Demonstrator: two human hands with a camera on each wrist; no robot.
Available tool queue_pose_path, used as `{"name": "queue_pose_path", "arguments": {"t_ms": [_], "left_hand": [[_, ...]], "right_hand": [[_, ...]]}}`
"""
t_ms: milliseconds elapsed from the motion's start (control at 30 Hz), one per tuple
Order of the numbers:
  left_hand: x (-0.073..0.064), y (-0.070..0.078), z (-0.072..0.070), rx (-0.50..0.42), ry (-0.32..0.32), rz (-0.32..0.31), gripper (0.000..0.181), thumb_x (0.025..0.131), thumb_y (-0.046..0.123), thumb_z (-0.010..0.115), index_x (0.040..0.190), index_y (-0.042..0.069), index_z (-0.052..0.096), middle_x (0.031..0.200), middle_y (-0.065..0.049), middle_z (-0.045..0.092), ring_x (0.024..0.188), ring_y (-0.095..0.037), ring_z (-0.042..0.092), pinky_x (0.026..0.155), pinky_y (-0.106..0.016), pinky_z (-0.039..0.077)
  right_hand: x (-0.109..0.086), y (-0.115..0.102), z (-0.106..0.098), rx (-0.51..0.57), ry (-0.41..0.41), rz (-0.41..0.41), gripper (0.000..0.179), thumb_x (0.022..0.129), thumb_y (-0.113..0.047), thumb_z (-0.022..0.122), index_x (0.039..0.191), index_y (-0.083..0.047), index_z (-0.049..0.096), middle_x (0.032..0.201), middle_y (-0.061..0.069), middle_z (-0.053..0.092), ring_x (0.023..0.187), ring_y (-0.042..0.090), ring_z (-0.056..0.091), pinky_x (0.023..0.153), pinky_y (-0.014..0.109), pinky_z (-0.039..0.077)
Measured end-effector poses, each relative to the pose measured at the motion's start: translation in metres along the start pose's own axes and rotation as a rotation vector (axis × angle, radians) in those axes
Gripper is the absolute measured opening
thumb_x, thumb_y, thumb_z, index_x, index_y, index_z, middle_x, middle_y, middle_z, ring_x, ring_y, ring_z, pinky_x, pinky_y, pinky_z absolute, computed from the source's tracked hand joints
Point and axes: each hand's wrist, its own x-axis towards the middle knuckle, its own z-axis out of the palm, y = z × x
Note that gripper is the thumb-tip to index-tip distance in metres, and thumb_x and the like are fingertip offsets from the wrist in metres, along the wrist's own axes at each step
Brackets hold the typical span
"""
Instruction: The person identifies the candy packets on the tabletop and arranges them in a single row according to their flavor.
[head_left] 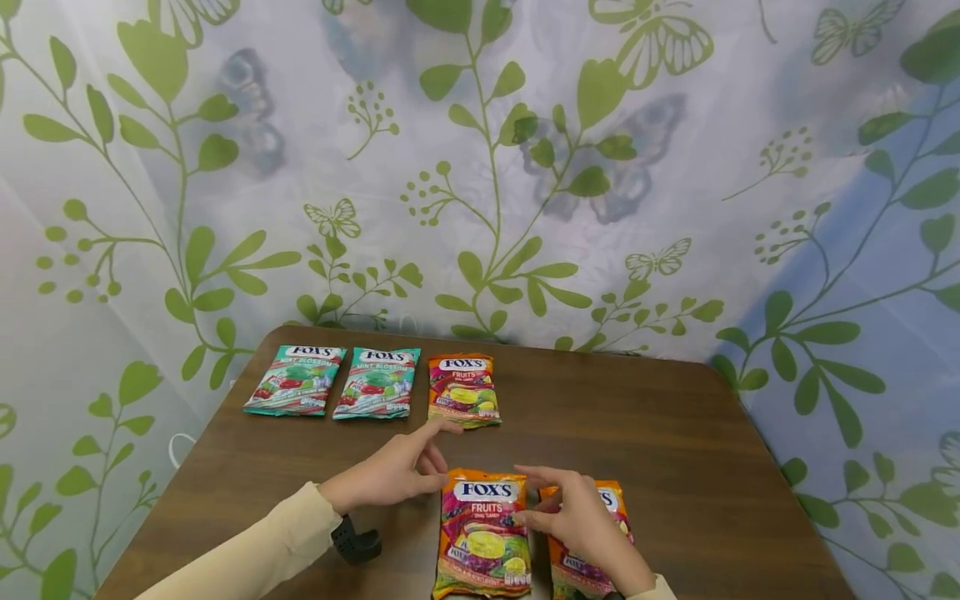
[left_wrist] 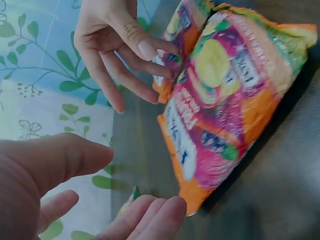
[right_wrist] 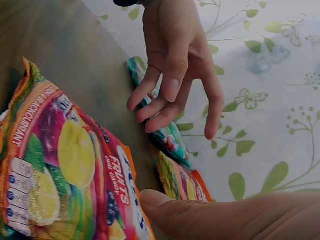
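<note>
A Fox's Fruits candy bag (head_left: 483, 542), orange and purple with lemon pictures, lies at the near middle of the table between the two hands. By its upper left corner is my left hand (head_left: 393, 471), fingers loosely spread and holding nothing. My right hand (head_left: 581, 517) is at the bag's upper right, fingers apart, thumb overlapping its edge in the head view. Under that hand lies a second Fox's Fruits bag (head_left: 617, 504), partly hidden. In the left wrist view, the right hand (left_wrist: 112, 45) has relaxed fingers beside both bags.
Along the back of the brown wooden table (head_left: 637, 417) lie a mint blossom bag (head_left: 300, 379), another mint blossom bag (head_left: 377, 383) and a third Fruits bag (head_left: 462, 392). A leaf-and-butterfly patterned curtain (head_left: 525, 208) hangs behind the table and at its sides.
</note>
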Motion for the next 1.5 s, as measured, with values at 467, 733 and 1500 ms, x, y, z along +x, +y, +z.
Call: {"name": "queue_pose_path", "arguments": {"t_ms": [467, 733, 1500], "left_hand": [[-0.028, -0.013, 0.034, -0.085, 0.014, -0.082, 0.061, 0.099, 0.01, 0.081, 0.152, 0.003, 0.052, 0.111, -0.015, 0.063, 0.091, -0.016, 0.067, 0.078, -0.028, 0.056], [-0.03, -0.024, 0.053, -0.167, 0.028, -0.098, 0.065, 0.1, 0.007, 0.08, 0.157, 0.004, 0.049, 0.117, -0.014, 0.059, 0.094, -0.017, 0.067, 0.079, -0.028, 0.057], [-0.034, -0.031, 0.082, -0.24, 0.136, -0.13, 0.059, 0.094, 0.01, 0.086, 0.145, 0.003, 0.058, 0.124, -0.012, 0.046, 0.103, -0.021, 0.055, 0.075, -0.025, 0.059]], "right_hand": [[-0.013, 0.013, 0.018, 0.106, -0.033, 0.122, 0.057, 0.093, -0.013, 0.09, 0.146, -0.005, 0.07, 0.124, 0.015, 0.072, 0.076, 0.022, 0.068, 0.062, 0.03, 0.054], [-0.011, 0.013, 0.025, 0.077, -0.028, 0.14, 0.057, 0.09, -0.013, 0.092, 0.143, -0.004, 0.072, 0.119, 0.011, 0.073, 0.078, 0.02, 0.067, 0.069, 0.035, 0.058], [-0.005, 0.025, 0.027, 0.085, -0.076, 0.106, 0.062, 0.086, -0.012, 0.096, 0.143, -0.004, 0.071, 0.115, 0.006, 0.067, 0.087, 0.021, 0.067, 0.075, 0.038, 0.061]]}}
